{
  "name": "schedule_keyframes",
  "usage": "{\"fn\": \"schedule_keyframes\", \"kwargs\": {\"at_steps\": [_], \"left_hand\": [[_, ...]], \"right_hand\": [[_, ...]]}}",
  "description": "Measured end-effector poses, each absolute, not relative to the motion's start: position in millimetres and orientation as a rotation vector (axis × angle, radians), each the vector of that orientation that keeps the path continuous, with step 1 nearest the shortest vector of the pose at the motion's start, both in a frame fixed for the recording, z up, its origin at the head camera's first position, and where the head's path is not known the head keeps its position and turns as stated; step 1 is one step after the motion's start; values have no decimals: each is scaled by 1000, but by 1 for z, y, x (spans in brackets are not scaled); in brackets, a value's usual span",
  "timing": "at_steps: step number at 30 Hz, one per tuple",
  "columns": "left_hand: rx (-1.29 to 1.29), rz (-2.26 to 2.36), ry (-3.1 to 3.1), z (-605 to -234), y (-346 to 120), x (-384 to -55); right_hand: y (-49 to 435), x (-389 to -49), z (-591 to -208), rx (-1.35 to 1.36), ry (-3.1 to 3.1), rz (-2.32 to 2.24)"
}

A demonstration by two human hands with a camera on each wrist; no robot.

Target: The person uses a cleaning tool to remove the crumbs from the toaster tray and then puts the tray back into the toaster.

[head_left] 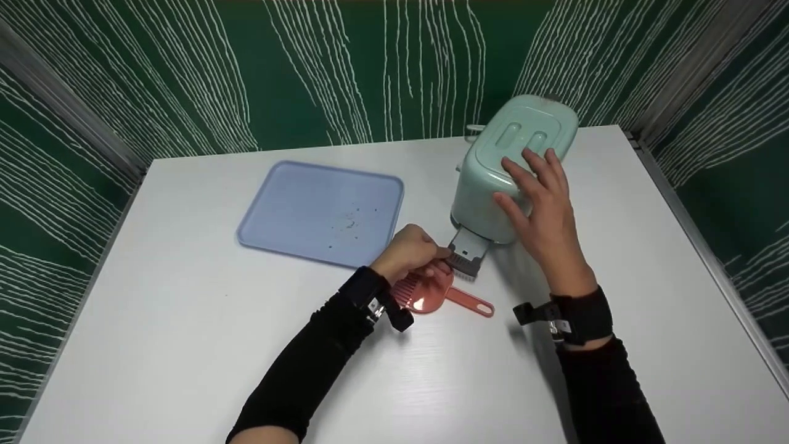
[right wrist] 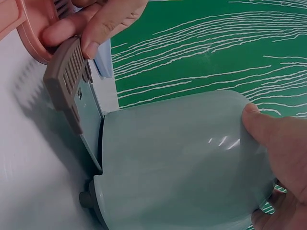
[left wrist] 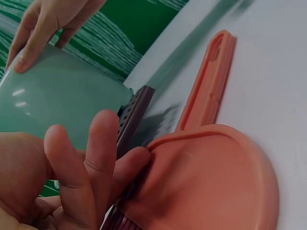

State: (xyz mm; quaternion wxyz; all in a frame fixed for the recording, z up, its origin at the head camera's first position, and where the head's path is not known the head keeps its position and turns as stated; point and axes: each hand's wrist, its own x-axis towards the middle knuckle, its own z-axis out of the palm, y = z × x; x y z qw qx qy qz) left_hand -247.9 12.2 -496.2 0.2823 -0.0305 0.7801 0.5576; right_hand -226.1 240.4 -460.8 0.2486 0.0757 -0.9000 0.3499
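A mint-green toaster [head_left: 484,200] stands at the back right of the table. From the bottom of its near end a flat crumb tray [head_left: 473,240] sticks out, part of it still inside. My left hand [head_left: 412,251] pinches the tray's brown slotted handle [right wrist: 67,76] between thumb and fingers; its other fingers stay loosely bent. Fingers spread, my right hand [head_left: 548,225] rests on the top edge of the toaster's near end, thumb [right wrist: 252,117] against the rim. Right below the handle lies an orange dustpan [head_left: 434,296], partly hidden by my left hand.
A blue tray [head_left: 296,206] with dark crumbs [head_left: 350,225] on it lies left of the toaster. Reddish bristles [left wrist: 122,221] show at the dustpan's front. The dustpan's handle [head_left: 471,301] points right. Green walls with white streaks enclose the white table [head_left: 185,345].
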Motion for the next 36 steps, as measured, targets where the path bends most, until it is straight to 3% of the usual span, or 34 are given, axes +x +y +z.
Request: {"fn": "schedule_keyframes", "kwargs": {"at_steps": [36], "left_hand": [[23,1526,1710,-503,-38,-204]], "right_hand": [[241,-228,-461,222,-2466,952]]}}
